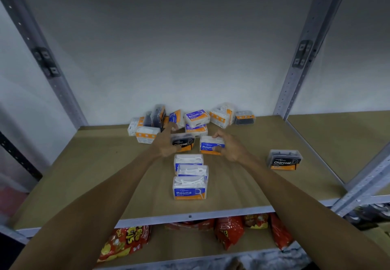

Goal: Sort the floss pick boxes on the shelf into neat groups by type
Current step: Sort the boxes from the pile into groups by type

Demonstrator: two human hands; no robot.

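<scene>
Two hands were just behind the row of Round boxes (190, 176); the left hand (166, 142) gripped a Charcoal box (185, 141); the right hand (231, 146) gripped another Round box (207, 144).

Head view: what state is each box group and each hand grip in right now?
Left hand grip, holding a Charcoal box.
Right hand grip, holding a Round box.
Round row, three boxes lined up, upright.
Lone Charcoal box, upright, untouched at right.
Back pile, jumbled, unsorted.
</scene>
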